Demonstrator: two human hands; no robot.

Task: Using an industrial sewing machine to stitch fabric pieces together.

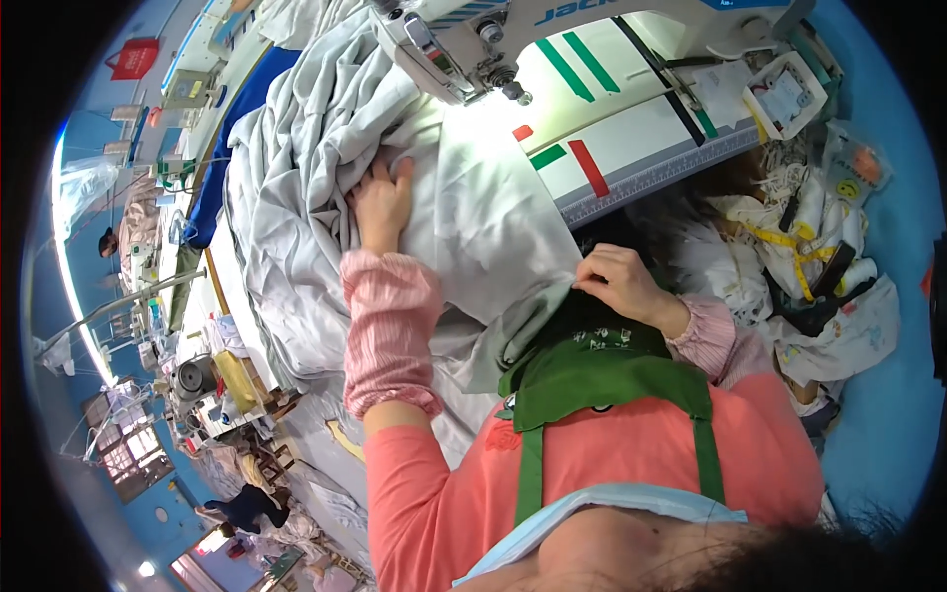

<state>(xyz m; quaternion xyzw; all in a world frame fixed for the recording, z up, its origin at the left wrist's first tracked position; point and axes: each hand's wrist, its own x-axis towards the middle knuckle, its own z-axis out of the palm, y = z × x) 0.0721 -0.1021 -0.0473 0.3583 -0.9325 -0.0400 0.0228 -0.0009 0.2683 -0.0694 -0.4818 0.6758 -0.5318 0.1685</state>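
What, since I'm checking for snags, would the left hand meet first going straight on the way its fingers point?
Likely the bunched folds of the grey fabric, just ahead of the left hand. The sewing machine head lies farther up, slightly right; its height is hard to judge.

Green apron, pink oversleeves

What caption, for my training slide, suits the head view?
Left hand on pale fabric, right hand pinching its edge, sewing machine beyond.
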